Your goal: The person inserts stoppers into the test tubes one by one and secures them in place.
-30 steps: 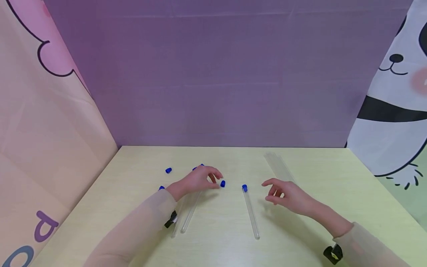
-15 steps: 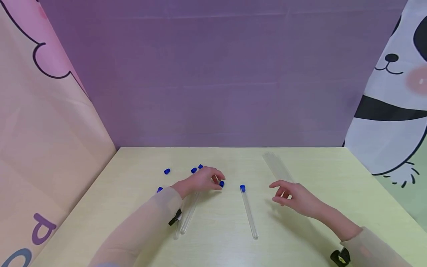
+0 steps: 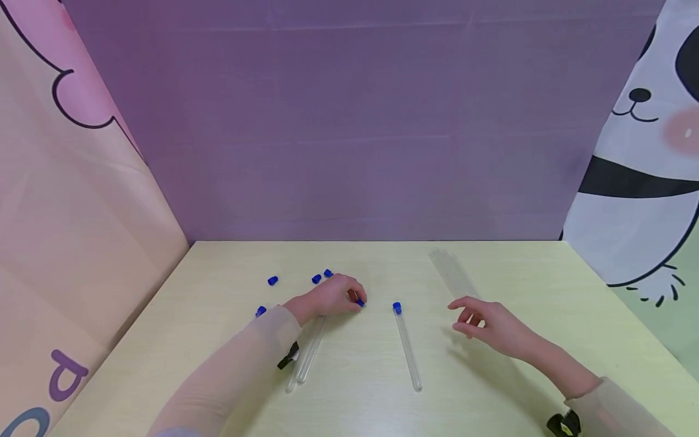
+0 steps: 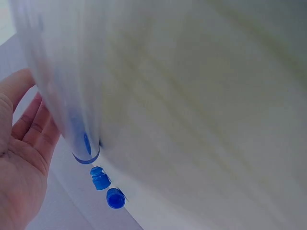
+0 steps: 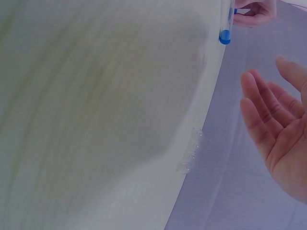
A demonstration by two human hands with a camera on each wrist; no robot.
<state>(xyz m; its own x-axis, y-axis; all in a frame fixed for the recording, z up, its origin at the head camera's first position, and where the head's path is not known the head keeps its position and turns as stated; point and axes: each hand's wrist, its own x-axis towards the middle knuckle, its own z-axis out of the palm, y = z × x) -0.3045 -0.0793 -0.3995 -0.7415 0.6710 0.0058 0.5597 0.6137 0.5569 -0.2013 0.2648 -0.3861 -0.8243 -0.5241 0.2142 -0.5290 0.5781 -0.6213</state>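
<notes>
My left hand (image 3: 333, 294) pinches a small blue cap (image 3: 360, 302) between thumb and fingers, low over the table. Its forearm covers part of two clear test tubes (image 3: 310, 352) that lie below it; one blue-ended tube (image 4: 86, 143) looms large in the left wrist view. Between the hands a test tube (image 3: 408, 352) with a blue cap (image 3: 397, 308) on its far end lies on the table. My right hand (image 3: 494, 328) hovers at the right with fingers loosely bent and nothing in them, just in front of a row of clear, uncapped tubes (image 3: 454, 273).
Several loose blue caps (image 3: 273, 280) lie at the left and behind my left hand, two of them (image 4: 100, 178) close together. The pale wooden table (image 3: 360, 406) meets a purple backdrop (image 3: 349, 121) at its far edge. Printed cloths (image 3: 93, 212) hang at both sides.
The left hand's fingers have closed on the blue cap that lay beside their tips. My right hand has drifted to the right. The view has shifted slightly.
</notes>
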